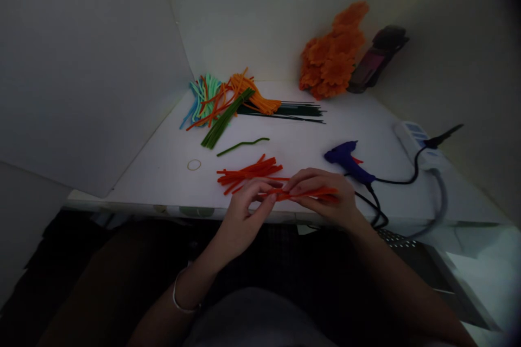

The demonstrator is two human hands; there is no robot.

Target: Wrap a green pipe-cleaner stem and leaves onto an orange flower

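Note:
Both my hands meet over the table's front edge, around several orange-red pipe cleaners (321,193). My left hand (251,207) pinches their left end between thumb and fingers. Bent over the strands, my right hand (325,190) grips them, and their free ends stick out to the right across its palm. Just behind my left hand lies a loose pile of the same orange-red pipe cleaners (249,171), partly covered by my fingers. A single green pipe cleaner (243,144), slightly wavy, lies beyond that pile.
Bundles of green (226,120), orange (256,95) and mint pipe cleaners (208,95) lie at the back left beside dark wire stems (301,110). A blue glue gun (350,161) with its cord, a power strip (421,143), orange flowers (334,57), a bottle (376,59) and a rubber band (194,165) are around.

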